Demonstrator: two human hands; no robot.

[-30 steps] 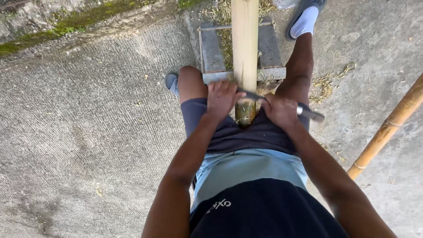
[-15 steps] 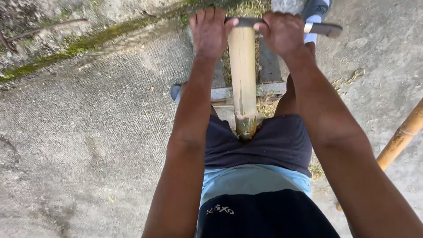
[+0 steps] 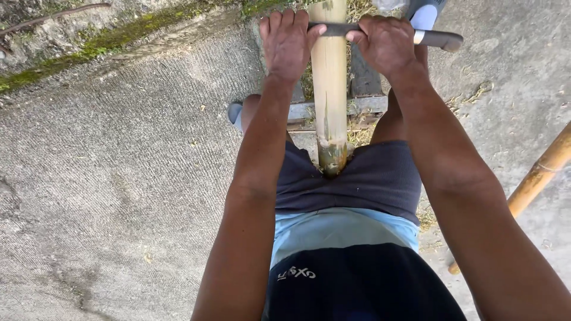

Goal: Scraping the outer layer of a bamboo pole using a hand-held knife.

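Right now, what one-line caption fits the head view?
Left hand and right hand grip a two-handled blade laid across a bamboo pole, above a concrete floor.

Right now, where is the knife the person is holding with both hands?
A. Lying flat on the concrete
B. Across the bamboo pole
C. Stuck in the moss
B: both hands, left hand and right hand, grip the knife laid crosswise over the bamboo pole.

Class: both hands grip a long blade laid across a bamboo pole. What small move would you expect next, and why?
Probably a steady pull of the blade toward the body along the bamboo pole. The left hand and right hand hold it far out with arms stretched, and the pole's near end is braced between the thighs.
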